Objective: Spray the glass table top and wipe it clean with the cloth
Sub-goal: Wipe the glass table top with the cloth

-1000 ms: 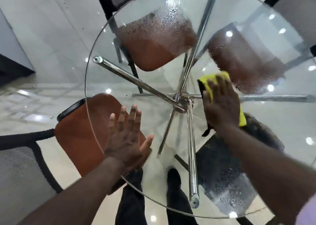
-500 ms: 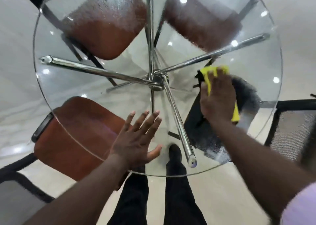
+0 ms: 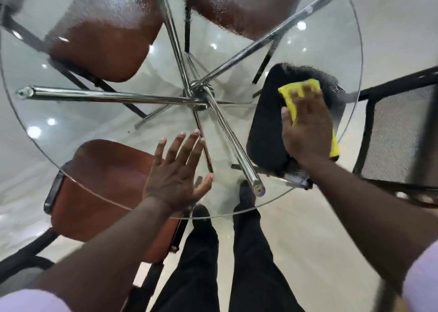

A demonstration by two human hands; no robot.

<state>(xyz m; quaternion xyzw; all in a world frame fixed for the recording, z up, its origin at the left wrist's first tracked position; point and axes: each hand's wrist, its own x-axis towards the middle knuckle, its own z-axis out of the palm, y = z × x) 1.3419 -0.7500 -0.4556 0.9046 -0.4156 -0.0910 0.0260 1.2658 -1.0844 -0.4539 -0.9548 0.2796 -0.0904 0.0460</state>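
Head view: wet glass table top, pale floor

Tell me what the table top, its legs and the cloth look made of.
Table top: clear glossy glass; chairs and floor show through it, droplets bead at the far side. Legs: polished, chrome-like metal tubes with mirror reflections. Cloth: soft yellow fabric, possibly microfibre, flattened under the right hand.

Pale glossy floor — three brown-seated chairs, a black mesh chair at right.
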